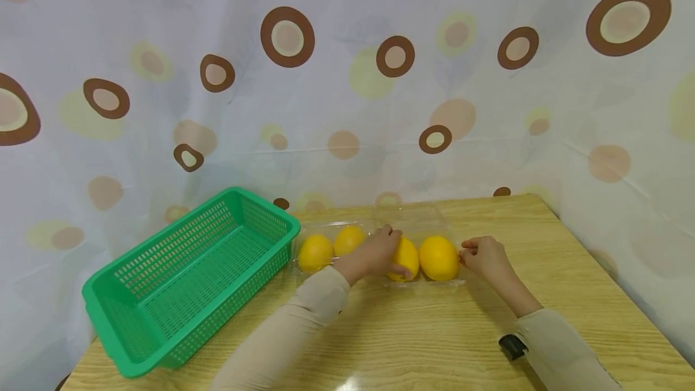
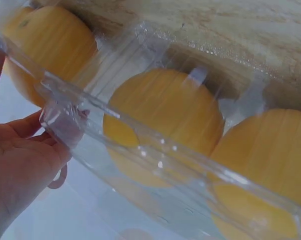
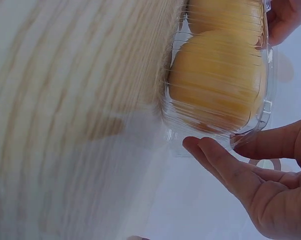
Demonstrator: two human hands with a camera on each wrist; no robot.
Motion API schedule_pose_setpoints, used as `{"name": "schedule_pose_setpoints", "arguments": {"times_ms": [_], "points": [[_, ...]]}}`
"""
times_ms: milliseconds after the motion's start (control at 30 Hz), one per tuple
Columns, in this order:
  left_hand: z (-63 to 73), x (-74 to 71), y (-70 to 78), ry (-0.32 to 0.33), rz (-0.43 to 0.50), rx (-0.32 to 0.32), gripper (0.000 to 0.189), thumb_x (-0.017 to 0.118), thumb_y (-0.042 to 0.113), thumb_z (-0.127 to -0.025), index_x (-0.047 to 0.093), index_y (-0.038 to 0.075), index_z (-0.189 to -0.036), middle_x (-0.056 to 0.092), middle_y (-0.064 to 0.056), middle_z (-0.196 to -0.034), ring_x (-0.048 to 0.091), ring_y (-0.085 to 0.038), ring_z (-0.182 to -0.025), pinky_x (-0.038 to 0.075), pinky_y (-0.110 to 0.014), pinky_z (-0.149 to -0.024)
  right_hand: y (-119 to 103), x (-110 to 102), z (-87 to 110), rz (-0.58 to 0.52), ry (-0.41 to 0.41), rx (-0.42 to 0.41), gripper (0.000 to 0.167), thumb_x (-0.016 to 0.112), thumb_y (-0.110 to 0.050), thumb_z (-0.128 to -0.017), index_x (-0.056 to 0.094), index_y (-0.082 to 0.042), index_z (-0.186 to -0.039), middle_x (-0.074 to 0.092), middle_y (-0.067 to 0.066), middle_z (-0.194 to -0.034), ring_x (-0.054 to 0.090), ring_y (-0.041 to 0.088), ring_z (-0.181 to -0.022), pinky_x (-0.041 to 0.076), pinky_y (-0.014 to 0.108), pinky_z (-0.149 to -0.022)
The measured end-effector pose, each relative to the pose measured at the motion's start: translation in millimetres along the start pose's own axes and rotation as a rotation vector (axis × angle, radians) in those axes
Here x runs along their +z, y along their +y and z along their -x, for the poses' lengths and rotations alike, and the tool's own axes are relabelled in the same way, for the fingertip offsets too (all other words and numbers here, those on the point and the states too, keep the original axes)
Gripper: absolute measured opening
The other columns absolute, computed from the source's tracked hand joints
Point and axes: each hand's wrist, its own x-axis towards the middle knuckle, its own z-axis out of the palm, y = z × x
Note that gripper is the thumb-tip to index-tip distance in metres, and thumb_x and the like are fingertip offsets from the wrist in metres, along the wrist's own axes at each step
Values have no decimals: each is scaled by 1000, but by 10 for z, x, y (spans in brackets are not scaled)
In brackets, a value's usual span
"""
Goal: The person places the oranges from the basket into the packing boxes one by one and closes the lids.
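My left hand [image 1: 374, 253] curls over an orange [image 1: 406, 259] at the left of the right-hand clear plastic box, thumb in front and fingers over its upper left side. In the left wrist view the hand [image 2: 25, 165] is above the rim, partly cut off at the frame edge. Beside that orange sits another orange [image 1: 438, 258]. At the right end of this clear box [image 3: 265, 112], my right hand [image 3: 275, 180] pinches the rim corner between thumb and fingers. The box's transparent lid [image 1: 409, 217] stands raised behind the fruit.
Left of my left hand, a second clear box [image 2: 90, 145] holds two oranges [image 2: 163, 125]. A green perforated basket [image 1: 190, 282] sits tilted across the table's left side. The wooden table [image 1: 412, 343] meets a patterned curtain [image 1: 336, 101] at the back.
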Motion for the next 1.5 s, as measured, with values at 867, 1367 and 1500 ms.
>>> {"name": "schedule_pose_setpoints", "arguments": {"times_ms": [867,1367,1500], "points": [[-229,-158,-310,99,176,-287,37,38,30,-105,55,1,-118,56,-19,-123,47,-36,-119,35,-48,-104,84,-27,-454,-36,-62,10,49,37,-15,-102,36,22,-134,42,41,-132,43,53,-120,42,57,-95],[-321,-71,-293,46,77,-287,38,36,31,-105,55,5,-124,59,-13,-123,44,-33,-124,22,-49,-112,210,117,-665,-112,-86,32,49,37,-18,-103,37,19,-136,44,37,-133,41,50,-124,38,57,-100],[-309,-65,-280,71,47,-272,34,37,27,-105,58,5,-119,62,-11,-117,49,-34,-119,25,-50,-111,204,106,-673,-119,-74,18,49,38,-18,-104,39,20,-134,45,38,-131,43,50,-121,40,57,-98]]}}
